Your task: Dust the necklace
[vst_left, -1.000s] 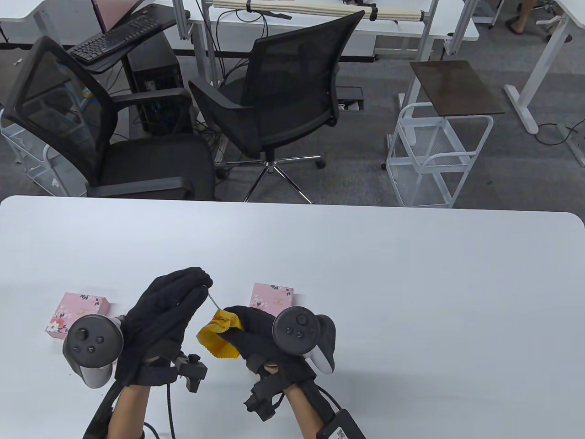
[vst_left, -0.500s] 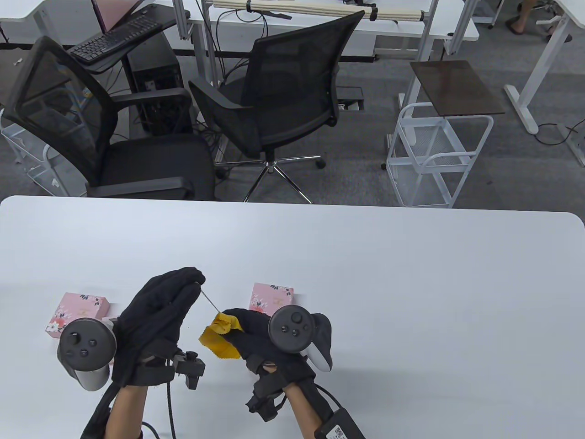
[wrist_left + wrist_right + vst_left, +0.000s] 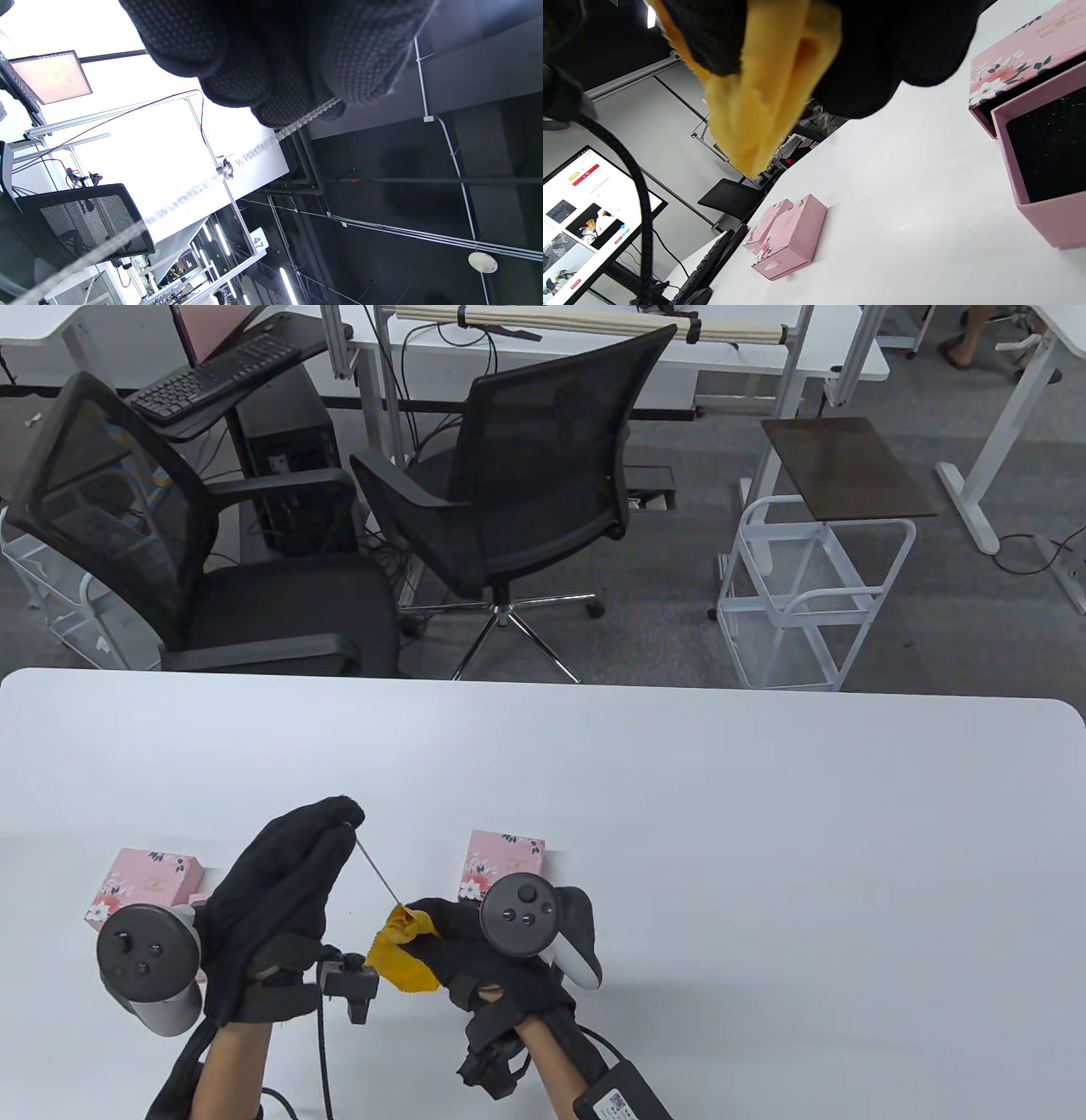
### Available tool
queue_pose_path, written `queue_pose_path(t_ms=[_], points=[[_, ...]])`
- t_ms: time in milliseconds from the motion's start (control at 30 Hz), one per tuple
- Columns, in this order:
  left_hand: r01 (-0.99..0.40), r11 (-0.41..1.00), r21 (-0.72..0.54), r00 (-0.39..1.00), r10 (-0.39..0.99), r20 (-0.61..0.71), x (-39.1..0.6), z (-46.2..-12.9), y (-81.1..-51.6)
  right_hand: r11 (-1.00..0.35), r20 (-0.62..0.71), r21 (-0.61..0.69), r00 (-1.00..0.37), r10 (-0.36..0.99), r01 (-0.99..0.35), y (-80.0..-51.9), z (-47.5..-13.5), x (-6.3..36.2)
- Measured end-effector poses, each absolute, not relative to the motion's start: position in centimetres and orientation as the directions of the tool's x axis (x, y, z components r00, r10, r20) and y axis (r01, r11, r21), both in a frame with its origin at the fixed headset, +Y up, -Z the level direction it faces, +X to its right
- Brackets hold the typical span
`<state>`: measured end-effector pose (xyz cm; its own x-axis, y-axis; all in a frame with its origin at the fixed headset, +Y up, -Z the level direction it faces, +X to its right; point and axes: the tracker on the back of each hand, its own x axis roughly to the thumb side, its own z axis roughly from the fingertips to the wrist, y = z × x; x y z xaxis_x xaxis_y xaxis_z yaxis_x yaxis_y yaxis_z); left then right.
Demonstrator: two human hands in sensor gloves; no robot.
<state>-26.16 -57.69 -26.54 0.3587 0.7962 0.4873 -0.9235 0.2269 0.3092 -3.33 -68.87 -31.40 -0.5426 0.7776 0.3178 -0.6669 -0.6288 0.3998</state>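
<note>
A thin silver necklace chain stretches taut between my two hands above the white table. My left hand pinches the chain's upper end; the left wrist view shows the chain leaving the gloved fingertips. My right hand grips a folded yellow cloth wrapped round the chain's lower end. The right wrist view shows the cloth squeezed between thumb and fingers; the chain inside it is hidden.
A pink floral box with an open dark-lined tray sits just behind my right hand. Another pink box lies left of my left hand. Office chairs and a white wire cart stand beyond the far edge.
Both hands drifted left and slightly toward me. The left hand moved further from the cloth, so more bare chain shows between them.
</note>
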Motion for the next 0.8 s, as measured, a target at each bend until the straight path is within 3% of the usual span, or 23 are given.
queue_pose_path(t_ms=[200,400,800], points=[[-0.918,0.238,0.319,0.373,0.792,0.483,-26.1,-26.6,-57.8,-0.609,0.297,0.459,-0.535,0.791,-0.647,-69.8,-31.2,-4.2],[-0.918,0.234,0.320,0.371,0.793,0.483,-26.2,-26.6,-57.7,-0.711,0.337,0.426,-0.631,0.698,-0.559,-70.1,-31.2,-4.5],[-0.915,0.235,0.327,0.375,0.794,0.480,-26.2,-26.5,-57.7,-0.764,0.345,0.467,-0.703,0.621,-0.446,-71.0,-31.0,-5.2]])
